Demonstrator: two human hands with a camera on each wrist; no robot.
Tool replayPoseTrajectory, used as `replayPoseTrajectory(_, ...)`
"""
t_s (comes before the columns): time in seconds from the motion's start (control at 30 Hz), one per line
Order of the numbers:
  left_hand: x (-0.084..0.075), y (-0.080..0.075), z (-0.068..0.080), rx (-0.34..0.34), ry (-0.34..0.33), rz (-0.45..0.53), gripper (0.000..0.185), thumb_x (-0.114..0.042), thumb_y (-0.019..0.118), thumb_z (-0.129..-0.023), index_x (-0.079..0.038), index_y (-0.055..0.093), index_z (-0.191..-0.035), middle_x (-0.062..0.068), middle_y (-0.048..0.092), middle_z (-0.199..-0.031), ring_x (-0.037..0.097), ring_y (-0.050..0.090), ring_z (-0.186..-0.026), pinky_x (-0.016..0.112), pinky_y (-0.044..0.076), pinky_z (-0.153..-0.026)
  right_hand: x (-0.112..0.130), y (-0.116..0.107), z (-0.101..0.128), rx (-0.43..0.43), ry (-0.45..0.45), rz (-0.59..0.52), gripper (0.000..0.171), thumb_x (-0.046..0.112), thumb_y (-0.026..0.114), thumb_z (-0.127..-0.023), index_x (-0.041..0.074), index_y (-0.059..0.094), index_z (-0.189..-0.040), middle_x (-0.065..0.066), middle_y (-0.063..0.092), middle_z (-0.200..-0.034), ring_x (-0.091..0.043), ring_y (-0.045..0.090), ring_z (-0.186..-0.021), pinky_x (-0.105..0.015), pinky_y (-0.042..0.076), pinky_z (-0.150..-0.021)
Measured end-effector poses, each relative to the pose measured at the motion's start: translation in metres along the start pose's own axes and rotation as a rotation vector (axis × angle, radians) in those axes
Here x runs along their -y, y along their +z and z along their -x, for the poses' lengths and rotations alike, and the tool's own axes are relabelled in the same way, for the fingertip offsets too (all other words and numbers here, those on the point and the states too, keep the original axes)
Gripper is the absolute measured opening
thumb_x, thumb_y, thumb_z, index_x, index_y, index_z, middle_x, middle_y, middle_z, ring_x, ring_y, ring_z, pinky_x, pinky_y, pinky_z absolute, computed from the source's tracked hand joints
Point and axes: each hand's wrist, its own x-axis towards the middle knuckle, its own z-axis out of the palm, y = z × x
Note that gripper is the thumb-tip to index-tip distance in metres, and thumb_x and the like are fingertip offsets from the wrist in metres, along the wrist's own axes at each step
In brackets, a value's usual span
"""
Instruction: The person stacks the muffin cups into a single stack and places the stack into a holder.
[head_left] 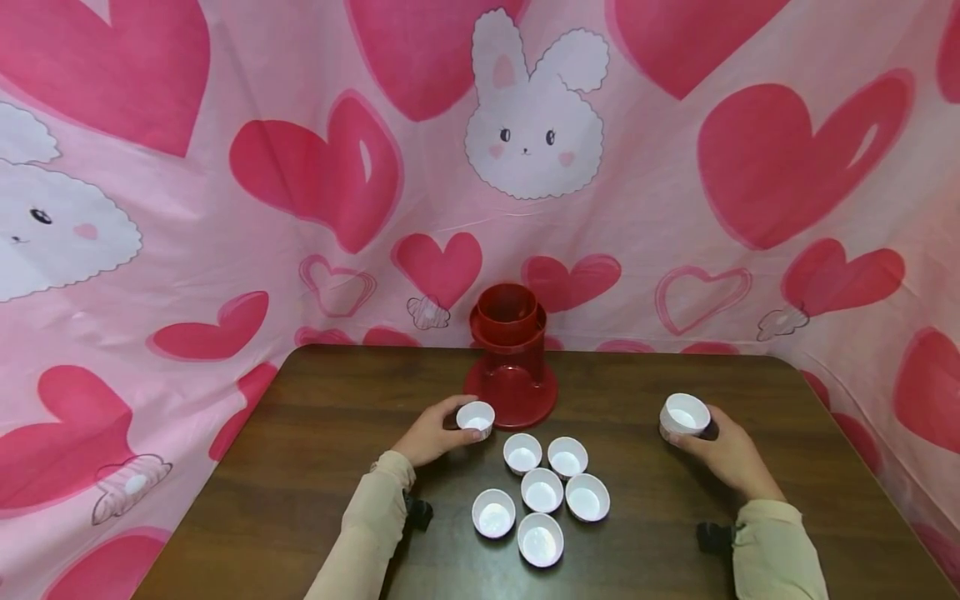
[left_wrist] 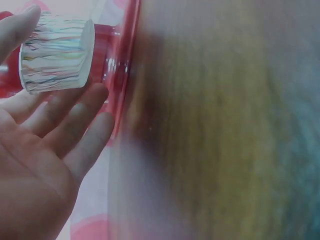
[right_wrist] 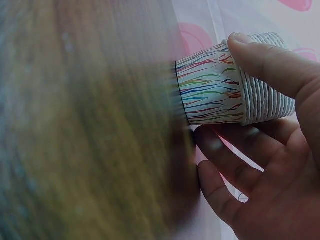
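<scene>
Between its thumb and fingers, my left hand [head_left: 429, 435] pinches a white paper cup [head_left: 476, 419], mouth up, just in front of the red stand. Thin coloured streaks mark that cup's side in the left wrist view. Over on the right, my right hand [head_left: 733, 460] grips a stack of nested paper cups [right_wrist: 212, 90]; their rims are layered closely and the lowest cup shows the same wavy streaks. The stack's base is close to the tabletop. Several more paper cups [head_left: 542, 490] stand mouth up in a loose cluster between the hands.
A red stand [head_left: 512, 398] with a round base and a cup-shaped top [head_left: 507, 313] is at the back edge of the brown wooden table [head_left: 300, 450]. Behind hangs a pink cloth [head_left: 442, 192] with hearts and rabbits. Dark straps with cameras sit on both wrists.
</scene>
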Motion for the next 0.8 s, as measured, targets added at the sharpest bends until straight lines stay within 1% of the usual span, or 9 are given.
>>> replayPoseTrajectory(0.17,-0.006,0.000,-0.001,-0.030,-0.010,0.054,0.065,-0.025,0.081,-0.086,-0.007,0.055,-0.143,0.007,0.061,-0.130,0.029,0.056,-0.116,0.050,0.047,-0.099,-0.001,0.000,0.000,0.005,0.006,0.001,0.091,0.043,0.077,-0.089,-0.015,0.033,-0.144,-0.043,0.041,-0.140,-0.058,0.040,-0.127,-0.074,0.031,-0.100)
replayPoseTrajectory(0.3,-0.015,0.001,-0.002,-0.037,-0.026,0.088,0.067,-0.025,0.081,-0.086,-0.009,0.054,-0.145,0.006,0.060,-0.133,0.029,0.056,-0.117,0.049,0.048,-0.098,-0.002,0.000,-0.001,0.002,0.002,0.003,0.091,0.042,0.077,-0.089,-0.015,0.034,-0.144,-0.042,0.041,-0.139,-0.058,0.041,-0.127,-0.074,0.031,-0.100)
replayPoseTrajectory(0.4,-0.022,0.003,-0.005,-0.035,-0.020,0.094,0.067,-0.024,0.081,-0.086,-0.009,0.054,-0.145,0.006,0.060,-0.134,0.028,0.056,-0.118,0.048,0.048,-0.099,-0.002,0.001,-0.001,-0.002,0.000,0.005,0.090,0.042,0.077,-0.089,-0.015,0.034,-0.143,-0.042,0.042,-0.139,-0.058,0.041,-0.126,-0.074,0.031,-0.100)
replayPoseTrajectory(0.6,-0.034,0.008,-0.012,-0.023,-0.004,0.079,0.062,-0.027,0.081,-0.086,-0.014,0.058,-0.141,0.005,0.061,-0.130,0.026,0.057,-0.115,0.047,0.048,-0.099,-0.002,0.002,0.001,-0.018,-0.035,-0.014,0.086,0.038,0.078,-0.089,-0.015,0.036,-0.143,-0.041,0.044,-0.138,-0.057,0.042,-0.126,-0.073,0.032,-0.100)
replayPoseTrajectory(0.7,-0.041,0.011,-0.017,-0.002,0.001,0.078,0.059,-0.029,0.081,-0.085,-0.018,0.060,-0.139,0.003,0.061,-0.130,0.026,0.056,-0.116,0.048,0.047,-0.099,-0.001,0.002,0.001,-0.025,-0.049,-0.028,0.087,0.036,0.079,-0.088,-0.014,0.035,-0.144,-0.041,0.043,-0.139,-0.057,0.042,-0.126,-0.073,0.031,-0.100)
replayPoseTrajectory(0.8,-0.047,0.015,-0.022,0.027,0.020,0.060,0.059,-0.031,0.082,-0.085,-0.020,0.061,-0.138,0.001,0.060,-0.131,0.026,0.053,-0.120,0.051,0.046,-0.101,0.000,0.002,0.001,-0.031,-0.053,-0.050,0.089,0.035,0.079,-0.088,-0.012,0.031,-0.146,-0.040,0.041,-0.141,-0.056,0.040,-0.127,-0.073,0.030,-0.101)
